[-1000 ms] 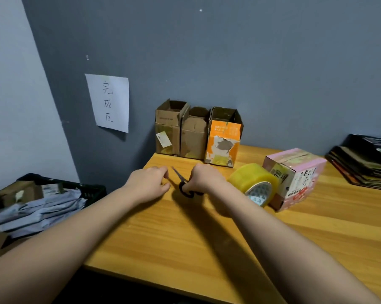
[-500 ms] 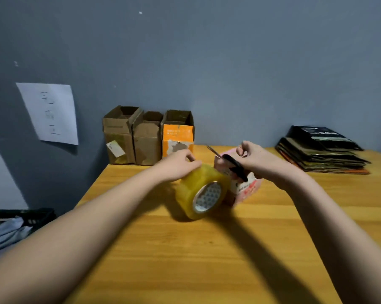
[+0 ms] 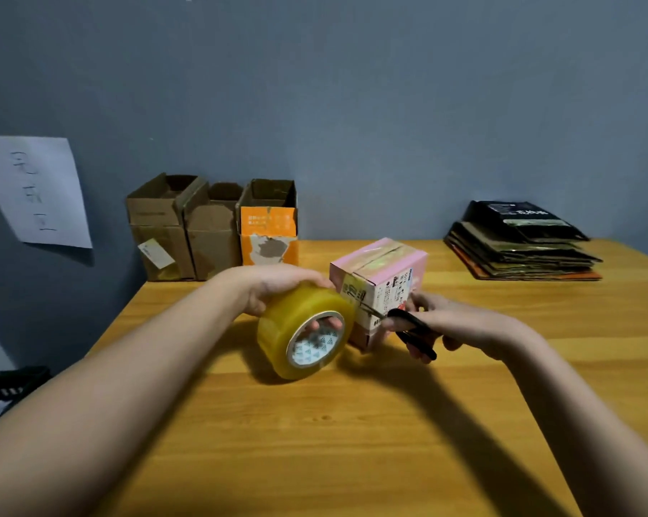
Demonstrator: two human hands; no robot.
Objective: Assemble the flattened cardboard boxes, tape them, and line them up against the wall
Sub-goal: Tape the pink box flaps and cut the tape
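Note:
A pink printed box (image 3: 386, 278) stands mid-table with clear tape across its top. My left hand (image 3: 277, 289) grips a big roll of yellowish tape (image 3: 300, 330), fingers through its core, just left of the box. My right hand (image 3: 449, 326) holds black-handled scissors (image 3: 408, 330) whose blades point at the box's near side, between roll and box. Three open assembled boxes stand in a row against the wall: two brown (image 3: 158, 233) (image 3: 212, 236) and one orange (image 3: 268, 233).
A stack of flattened dark cartons (image 3: 520, 248) lies at the table's back right. A paper sign (image 3: 35, 192) hangs on the wall at left. A black crate (image 3: 5, 389) sits below the wooden table's (image 3: 352, 442) left edge.
The hands moved from the table's left part to the pink box. My left hand took up the tape roll. The right hand carried the scissors over and lowered them to the box's side.

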